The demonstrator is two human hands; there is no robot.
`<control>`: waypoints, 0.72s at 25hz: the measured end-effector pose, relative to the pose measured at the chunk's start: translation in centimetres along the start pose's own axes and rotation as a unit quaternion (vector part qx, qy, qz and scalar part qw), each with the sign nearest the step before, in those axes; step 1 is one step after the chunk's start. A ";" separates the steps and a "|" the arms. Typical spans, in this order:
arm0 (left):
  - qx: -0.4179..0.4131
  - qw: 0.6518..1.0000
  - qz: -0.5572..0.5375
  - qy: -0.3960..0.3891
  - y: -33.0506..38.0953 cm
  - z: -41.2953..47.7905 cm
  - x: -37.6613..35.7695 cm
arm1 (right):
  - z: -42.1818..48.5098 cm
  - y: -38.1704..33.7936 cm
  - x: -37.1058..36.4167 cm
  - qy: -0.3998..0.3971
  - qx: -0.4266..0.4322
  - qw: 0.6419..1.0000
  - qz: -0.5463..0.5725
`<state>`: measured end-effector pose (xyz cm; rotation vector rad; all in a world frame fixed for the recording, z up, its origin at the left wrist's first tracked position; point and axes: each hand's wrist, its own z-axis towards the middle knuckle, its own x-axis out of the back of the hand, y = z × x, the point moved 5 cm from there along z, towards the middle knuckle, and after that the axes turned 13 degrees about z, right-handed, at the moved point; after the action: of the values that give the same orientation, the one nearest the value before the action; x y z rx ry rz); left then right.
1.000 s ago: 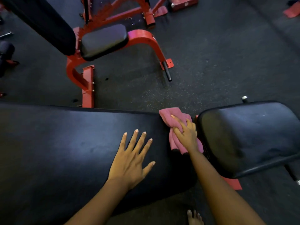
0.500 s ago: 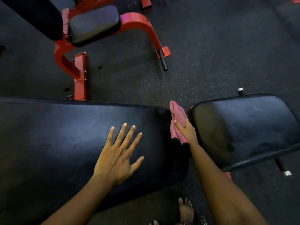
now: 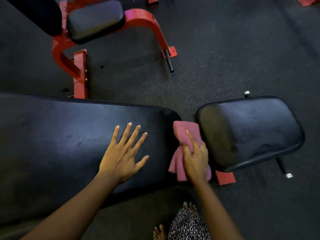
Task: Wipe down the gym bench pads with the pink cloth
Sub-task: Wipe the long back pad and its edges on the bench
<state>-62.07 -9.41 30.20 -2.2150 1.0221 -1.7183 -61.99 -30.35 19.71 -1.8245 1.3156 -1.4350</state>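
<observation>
Left hand (image 3: pixel 123 153): flat, fingers spread, palm down on long pad (image 3: pixel 52 144).
Right hand (image 3: pixel 196 160): curled round pink cloth (image 3: pixel 180 130), bunched against long pad's right end, in gap beside seat pad (image 3: pixel 251 132).
Red-framed bench (image 3: pixel 147 19): on floor beyond, well apart.
Bare foot (image 3: pixel 159 231), patterned fabric (image 3: pixel 188 226): lower edge.

Loses the long pad (image 3: pixel 69 144) past the picture's left edge. Covers the middle of the pink cloth (image 3: pixel 180 129) with the right hand (image 3: pixel 196 160), just off the long pad's right end (fingers curled into the fabric). Smears the right forearm (image 3: pixel 213 205) on the long pad's near side. Crops a second black pad (image 3: pixel 34 13) beyond the long pad's far side.
</observation>
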 end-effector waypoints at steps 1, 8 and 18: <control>0.004 1.000 0.002 0.001 0.0 0.0 0.0 | -2.0 -0.6 -0.6 0.015 0.014 1.000 -0.001; 0.006 1.000 0.002 0.017 0.1 -0.1 -0.1 | -0.5 3.9 -1.1 0.012 -0.051 0.989 0.135; 0.002 1.000 0.019 0.021 0.2 -0.1 -0.4 | 4.5 4.7 -1.7 -0.100 -0.026 0.991 0.090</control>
<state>-62.30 -9.26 29.79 -2.1523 1.0623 -1.7578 -59.68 -31.75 13.53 -1.7780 1.3859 -1.1036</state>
